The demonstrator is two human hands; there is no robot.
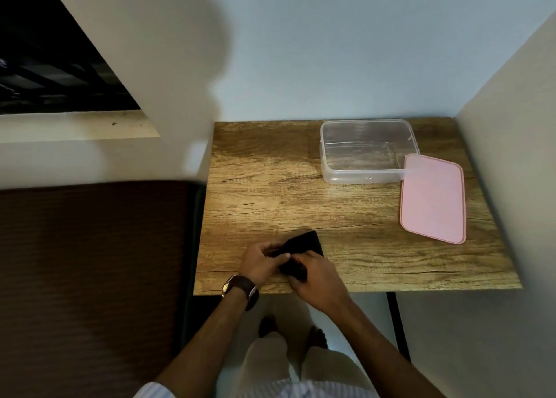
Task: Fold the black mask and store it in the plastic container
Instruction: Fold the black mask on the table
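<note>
While the black mask (301, 243) lies bunched at the near edge of the wooden table (264, 193), the left hand (262, 262), with a dark-strapped watch (240, 289) on its wrist, pinches the cloth's left side between thumb and fingertips. Just beside it, the right hand (319, 280) curls closed over the mask's near part, pressing it down. Folding looks underway but unfinished: the cloth is already compact, though its shape is uneven. Farther right and toward the back, well apart from the hands, the clear plastic container (365, 173) stands open and empty, so storing is still left. A pink lid (433, 199) rests with one corner on the container's rim. A small mark on the container's front wall is too tiny to read.
</note>
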